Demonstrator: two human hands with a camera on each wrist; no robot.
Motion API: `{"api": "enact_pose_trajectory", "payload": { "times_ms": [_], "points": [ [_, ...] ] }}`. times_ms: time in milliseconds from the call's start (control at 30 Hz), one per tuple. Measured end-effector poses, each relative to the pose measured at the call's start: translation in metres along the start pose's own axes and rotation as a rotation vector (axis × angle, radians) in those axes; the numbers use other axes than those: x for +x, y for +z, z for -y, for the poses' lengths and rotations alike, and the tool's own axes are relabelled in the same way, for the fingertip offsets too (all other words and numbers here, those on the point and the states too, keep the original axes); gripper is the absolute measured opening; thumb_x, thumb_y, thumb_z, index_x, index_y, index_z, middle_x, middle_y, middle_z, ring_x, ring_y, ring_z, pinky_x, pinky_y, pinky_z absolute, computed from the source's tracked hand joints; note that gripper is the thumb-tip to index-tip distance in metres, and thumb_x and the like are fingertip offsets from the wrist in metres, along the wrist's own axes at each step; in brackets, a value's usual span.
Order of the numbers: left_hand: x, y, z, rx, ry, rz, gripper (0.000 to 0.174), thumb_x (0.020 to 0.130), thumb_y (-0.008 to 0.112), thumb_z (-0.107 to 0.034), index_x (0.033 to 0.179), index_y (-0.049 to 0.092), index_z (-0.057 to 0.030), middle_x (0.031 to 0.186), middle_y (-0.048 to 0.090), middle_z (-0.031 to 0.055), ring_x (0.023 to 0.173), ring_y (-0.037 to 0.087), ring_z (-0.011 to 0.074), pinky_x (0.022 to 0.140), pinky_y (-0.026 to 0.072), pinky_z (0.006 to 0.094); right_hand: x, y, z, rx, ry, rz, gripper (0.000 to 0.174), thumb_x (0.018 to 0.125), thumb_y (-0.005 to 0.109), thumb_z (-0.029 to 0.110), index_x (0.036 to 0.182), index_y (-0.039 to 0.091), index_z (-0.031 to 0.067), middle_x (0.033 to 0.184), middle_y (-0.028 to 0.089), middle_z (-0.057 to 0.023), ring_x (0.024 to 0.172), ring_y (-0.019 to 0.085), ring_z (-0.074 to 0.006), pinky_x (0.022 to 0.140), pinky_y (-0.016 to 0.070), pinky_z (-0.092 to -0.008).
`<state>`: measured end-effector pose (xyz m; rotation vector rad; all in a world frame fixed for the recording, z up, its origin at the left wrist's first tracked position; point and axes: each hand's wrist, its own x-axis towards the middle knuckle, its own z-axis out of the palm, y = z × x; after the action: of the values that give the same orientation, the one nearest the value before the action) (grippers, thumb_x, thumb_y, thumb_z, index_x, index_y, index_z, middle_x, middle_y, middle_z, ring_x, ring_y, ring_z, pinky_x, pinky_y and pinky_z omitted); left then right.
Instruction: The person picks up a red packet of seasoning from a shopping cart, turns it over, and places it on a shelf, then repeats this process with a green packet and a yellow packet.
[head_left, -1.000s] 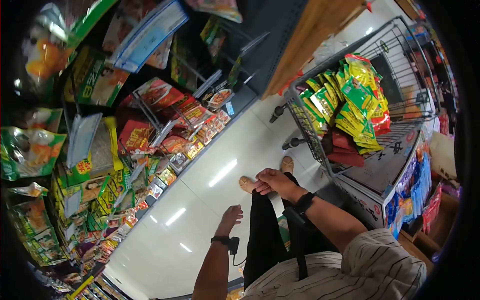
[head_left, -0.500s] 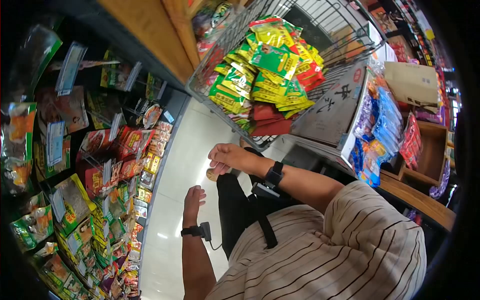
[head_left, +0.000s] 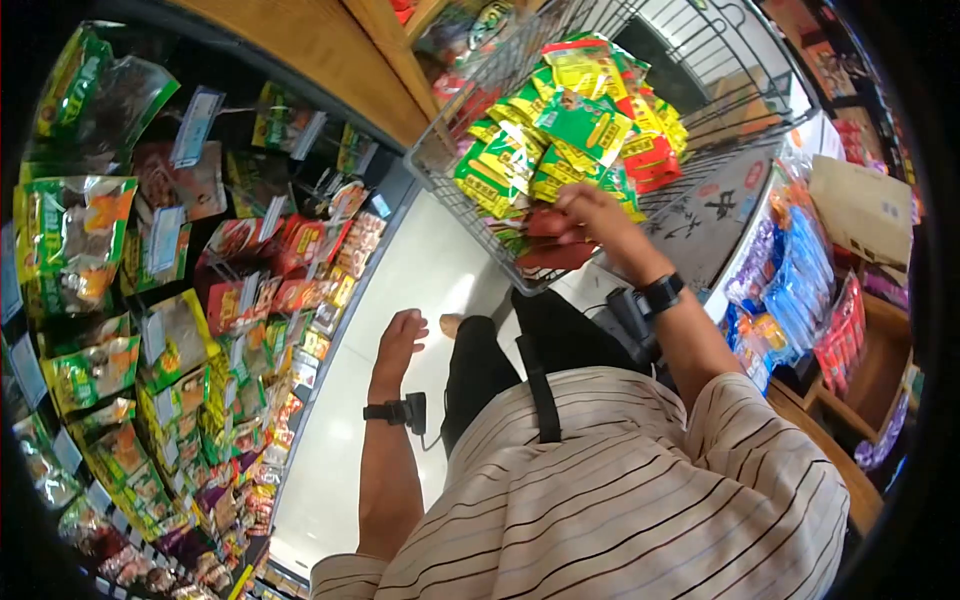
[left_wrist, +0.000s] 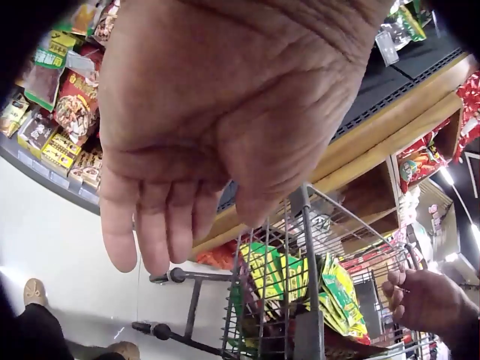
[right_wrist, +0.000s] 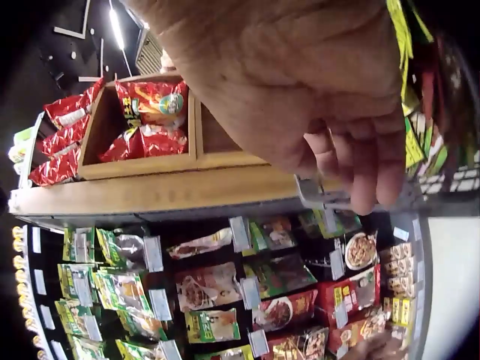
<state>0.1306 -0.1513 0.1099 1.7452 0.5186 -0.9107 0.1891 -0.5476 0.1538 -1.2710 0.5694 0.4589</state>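
Between shelf (head_left: 402, 198) and wire cart (left_wrist: 310, 247): one strip of pale floor (head_left: 425, 265), your left hand (head_left: 400, 345) above it. Cart contents: yellow-green packets (head_left: 585, 130), heaped just beyond your right hand (head_left: 605, 225); red packets (head_left: 555, 255), at the near end, beside its fingers. Right fingers: loosely bent, nothing gripped; whether they touch a packet, you cannot tell. Left fingers: relaxed, slightly curved, holding nothing.
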Motion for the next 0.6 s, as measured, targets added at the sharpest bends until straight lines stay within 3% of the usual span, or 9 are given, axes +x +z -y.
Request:
{"api": "enact_pose_trajectory", "payload": {
  "times_ms": [33, 67, 133, 367, 600],
  "points": [
    [-0.003, 0.001, -0.005, 0.004, -0.003, -0.014, 0.053, 0.097, 0.054, -0.049, 0.124, 0.056, -0.0037, 0.112, 0.065, 0.0116, 0.103, 0.064, 0.021, 0.086, 0.0512, 0.0352, 0.007, -0.015, 0.007, 0.014, 0.014, -0.075, 0.022, 0.097, 0.055, 0.02, 0.114, 0.056, 0.0045, 0.119, 0.056, -0.0084, 0.091, 0.065, -0.0215, 0.075, 0.0562, -0.032],
    [-0.005, 0.0, -0.008, -0.004, -0.006, -0.027, 0.053, 0.096, 0.054, -0.049, 0.125, 0.056, -0.0037, 0.112, 0.065, 0.0118, 0.103, 0.064, 0.0211, 0.086, 0.0512, 0.035, 0.011, -0.024, 0.016, 0.04, -0.037, -0.128, 0.038, 0.097, 0.056, 0.025, 0.124, 0.051, -0.0007, 0.116, 0.057, -0.0108, 0.092, 0.066, -0.0231, 0.072, 0.0576, -0.0336],
    [-0.01, -0.002, -0.011, -0.018, -0.01, -0.044, 0.054, 0.096, 0.055, -0.049, 0.125, 0.056, -0.0038, 0.113, 0.065, 0.0121, 0.103, 0.064, 0.0212, 0.086, 0.0512, 0.0346, 0.027, -0.059, 0.021, 0.116, -0.052, -0.157, 0.043, 0.097, 0.054, 0.022, 0.13, 0.044, -0.0027, 0.125, 0.05, -0.0122, 0.101, 0.063, -0.0268, 0.077, 0.0572, -0.0373],
    [-0.037, 0.001, -0.009, -0.108, 0.047, -0.13, 0.06, 0.095, 0.056, -0.052, 0.126, 0.056, -0.0003, 0.114, 0.065, 0.0154, 0.103, 0.065, 0.0244, 0.085, 0.0527, 0.0364, 0.1, -0.146, -0.006, 0.207, 0.121, -0.333, 0.043, 0.095, 0.057, 0.025, 0.129, 0.043, 0.0022, 0.113, 0.049, -0.0119, 0.098, 0.063, -0.0311, 0.074, 0.0584, -0.0428],
    [-0.039, -0.004, -0.012, -0.088, 0.015, -0.132, 0.058, 0.095, 0.057, -0.05, 0.127, 0.056, -0.0011, 0.116, 0.065, 0.0158, 0.103, 0.066, 0.0249, 0.084, 0.0535, 0.0366, 0.114, -0.154, -0.011, 0.211, 0.217, -0.326, 0.045, 0.094, 0.059, 0.023, 0.13, 0.04, 0.0051, 0.118, 0.046, -0.0158, 0.093, 0.063, -0.0338, 0.07, 0.0588, -0.0463]
  ]
}}
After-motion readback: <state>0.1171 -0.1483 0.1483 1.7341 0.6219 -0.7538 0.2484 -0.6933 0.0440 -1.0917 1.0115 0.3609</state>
